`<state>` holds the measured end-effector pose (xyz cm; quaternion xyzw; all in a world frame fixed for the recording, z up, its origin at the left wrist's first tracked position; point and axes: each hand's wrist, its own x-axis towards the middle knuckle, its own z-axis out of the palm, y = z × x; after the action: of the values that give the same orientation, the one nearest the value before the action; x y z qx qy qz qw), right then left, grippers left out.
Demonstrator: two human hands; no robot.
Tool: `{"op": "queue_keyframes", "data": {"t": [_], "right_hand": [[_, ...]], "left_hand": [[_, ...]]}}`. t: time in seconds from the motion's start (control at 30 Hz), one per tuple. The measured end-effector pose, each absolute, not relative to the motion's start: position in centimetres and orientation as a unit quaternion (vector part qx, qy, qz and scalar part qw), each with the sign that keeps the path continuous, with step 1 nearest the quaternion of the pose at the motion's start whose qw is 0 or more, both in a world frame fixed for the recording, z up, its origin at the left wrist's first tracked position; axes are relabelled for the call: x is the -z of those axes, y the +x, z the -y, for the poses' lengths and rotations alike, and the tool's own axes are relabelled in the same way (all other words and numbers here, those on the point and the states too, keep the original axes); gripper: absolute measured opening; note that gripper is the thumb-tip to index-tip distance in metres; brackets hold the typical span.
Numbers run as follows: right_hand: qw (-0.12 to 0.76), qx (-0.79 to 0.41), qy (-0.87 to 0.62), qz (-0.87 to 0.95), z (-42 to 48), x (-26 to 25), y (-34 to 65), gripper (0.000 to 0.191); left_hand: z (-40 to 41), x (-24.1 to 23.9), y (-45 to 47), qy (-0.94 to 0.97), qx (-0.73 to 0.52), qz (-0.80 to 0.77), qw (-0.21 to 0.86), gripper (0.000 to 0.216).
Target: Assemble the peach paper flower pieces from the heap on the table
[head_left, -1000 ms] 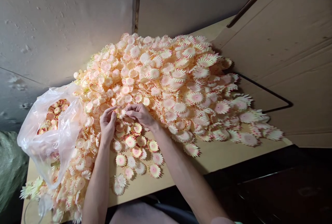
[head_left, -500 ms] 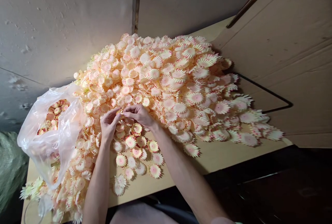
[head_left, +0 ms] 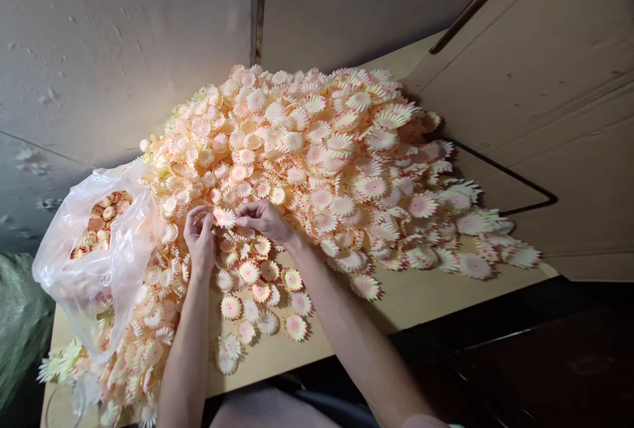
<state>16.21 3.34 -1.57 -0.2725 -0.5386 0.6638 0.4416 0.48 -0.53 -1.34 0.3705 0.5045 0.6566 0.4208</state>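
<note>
A big heap of cream and pink artificial flower heads (head_left: 317, 150) covers a pale wooden table (head_left: 411, 296). My left hand (head_left: 201, 240) and my right hand (head_left: 262, 220) meet at the near left side of the heap. Both pinch one small flower head (head_left: 224, 217) between their fingertips, held just above the loose flowers. Several single flower heads (head_left: 257, 296) lie flat on the table below my hands, between my forearms.
A clear plastic bag (head_left: 94, 243) holding round flower parts sits at the left, open toward the heap. A cardboard sheet (head_left: 545, 98) leans at the right. A grey wall (head_left: 123, 38) stands behind. Dark floor lies below the table's near edge.
My left hand has shifted slightly left and curled more. The flower head between my fingertips now shows its face. The heap and bag have not moved.
</note>
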Motion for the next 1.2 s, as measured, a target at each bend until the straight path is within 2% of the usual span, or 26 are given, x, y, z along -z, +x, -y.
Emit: {"op": "queue_keyframes", "data": {"t": [0.13, 0.27, 0.43, 0.6, 0.73, 0.93, 1.2], "right_hand": [[0.437, -0.691, -0.239, 0.524, -3.3, 1.6, 16.6, 0.012], [0.483, -0.719, -0.236, 0.441, -3.3, 1.3, 16.9, 0.012], [0.528, -0.681, -0.298, 0.411, -3.4, 1.0, 16.3, 0.019], [0.517, -0.660, -0.315, 0.444, -3.3, 1.0, 16.0, 0.024], [0.511, -0.665, -0.307, 0.450, -3.2, 0.9, 16.2, 0.023], [0.491, -0.652, -0.307, 0.490, -3.0, 0.6, 16.4, 0.023], [0.427, -0.678, -0.265, 0.536, -2.8, 0.5, 16.5, 0.023]], "left_hand": [[0.4, 1.6, 0.5, 0.368, -0.672, -0.504, 0.398, 0.020], [0.3, 1.6, 0.2, 0.350, -0.703, -0.491, 0.376, 0.017], [0.6, 1.2, 0.4, 0.388, -0.677, -0.510, 0.361, 0.028], [0.8, 1.0, 0.6, 0.416, -0.654, -0.500, 0.385, 0.041], [0.8, 1.0, 0.4, 0.426, -0.645, -0.501, 0.390, 0.033], [1.2, 0.5, 0.5, 0.429, -0.616, -0.426, 0.505, 0.031], [1.3, 0.3, 0.6, 0.498, -0.586, -0.386, 0.510, 0.034]]}}
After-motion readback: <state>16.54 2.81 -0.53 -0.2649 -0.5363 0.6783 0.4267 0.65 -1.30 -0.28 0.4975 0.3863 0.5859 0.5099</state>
